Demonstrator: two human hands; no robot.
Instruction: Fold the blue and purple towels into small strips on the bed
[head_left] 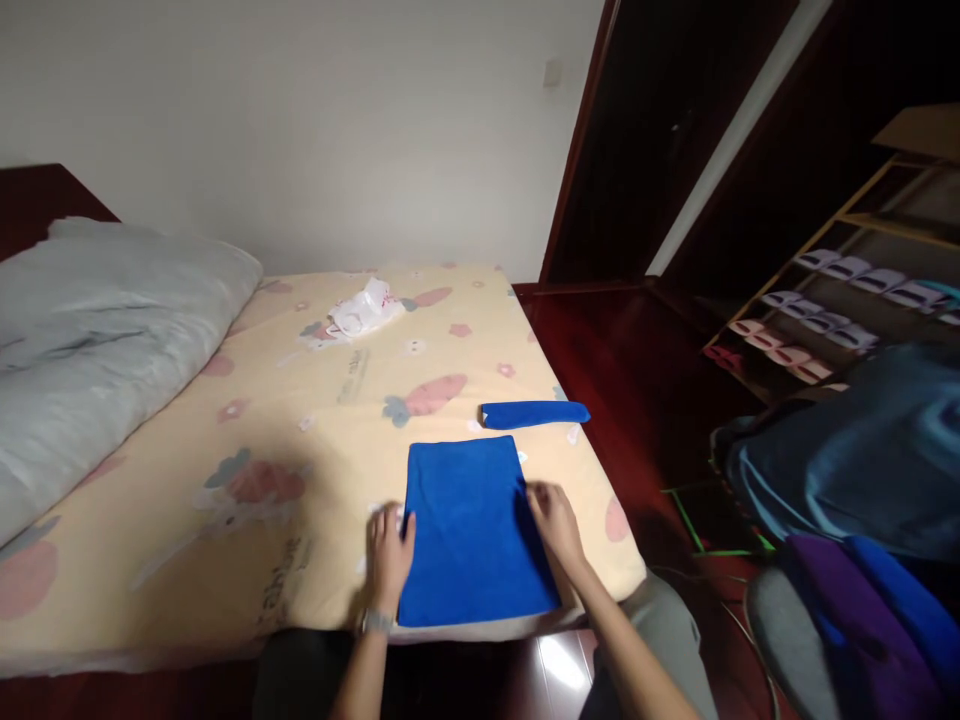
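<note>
- On the bed [210, 600], right by its near edge, your flat blue cloth [476, 530] lies between your hands.
- Your left hand [390, 555] is at its left edge; can't tell if those fingers pinch the fabric or just rest there.
- Your right hand [555, 520] is at its right edge, fingers curled; any pinch is hidden, can't tell.
- Risk: near edge of cloth sits close to the bed's edge, so a tug toward you could drag it over.
- Risk: uneven pull between your hands could skew or crease it; looks soft.
- Risk: fingers digging under could bunch the patterned sheet [345, 480] too.
- Narrow blue bundle [535, 414] lies just beyond the cloth, one end at the bed's right side; your knocking it could drop it to the floor [592, 350].
- White plastic bag [365, 312]: well apart, low risk.
</note>
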